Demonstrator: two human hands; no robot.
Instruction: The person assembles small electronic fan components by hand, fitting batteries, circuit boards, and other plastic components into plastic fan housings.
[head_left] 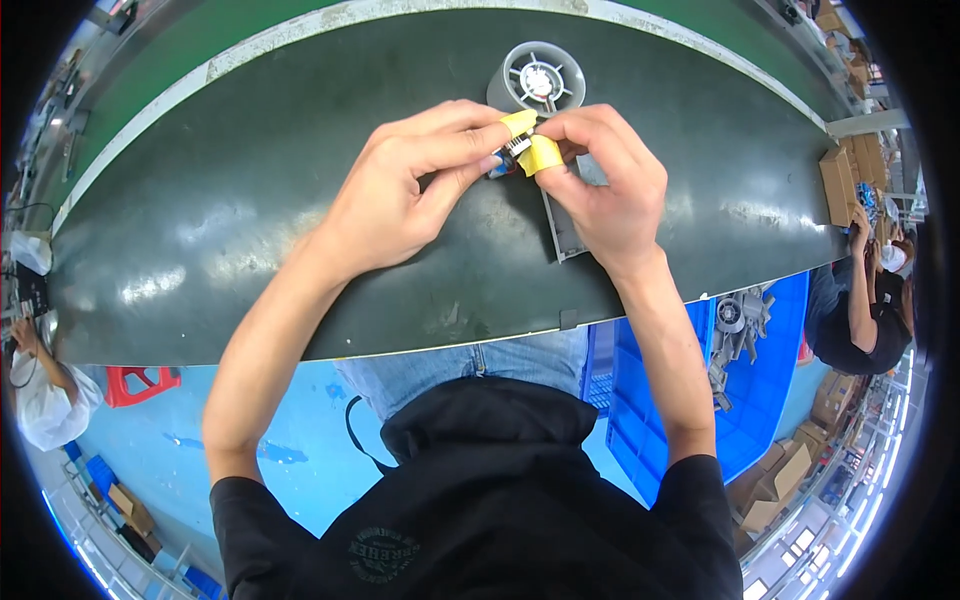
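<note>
My left hand [405,185] pinches a small black-and-white part [518,147] between thumb and index finger. Yellow wrapping covers the left index fingertip. From the other side, my right hand [612,180] closes on the same part, with yellow wrapping [541,156] at its thumb tip. A bit of blue shows beneath the left fingertips, too small to name. Just beyond the hands lies a grey plastic fan housing [497,82], its round spoked opening facing up. Its grey handle-like section [566,232] runs toward me, partly under my right hand. Whether the small part joins the housing is hidden.
The dark green work surface [200,200] has a pale raised rim [300,35] along its far side. Below its near edge at right, a blue bin [760,400] holds several grey housings [735,325]. People work at both sides. A red stool [140,385] stands at left.
</note>
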